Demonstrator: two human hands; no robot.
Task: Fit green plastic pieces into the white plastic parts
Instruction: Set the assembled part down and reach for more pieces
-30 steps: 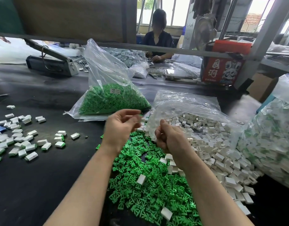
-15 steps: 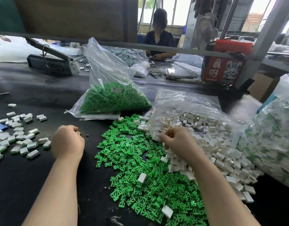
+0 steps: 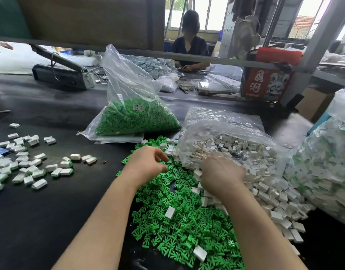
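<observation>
Loose green pieces (image 3: pixel 179 215) lie heaped in front, white parts (image 3: pixel 265 184) spilling from a bag beside them. The left hand (image 3: pixel 148 164) reaches curled into green, the right hand (image 3: pixel 222 174) into white; grip unclear. Finished blocks (image 3: pixel 29 166) lie left; most remain. The green bag's label (image 3: pixel 139 108) is unreadable

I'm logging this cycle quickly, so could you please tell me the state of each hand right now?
Left hand: fingers curled down into the loose green pieces; whether it holds one cannot be told.
Right hand: reaching into the white parts; grip hidden, cannot tell.
</observation>
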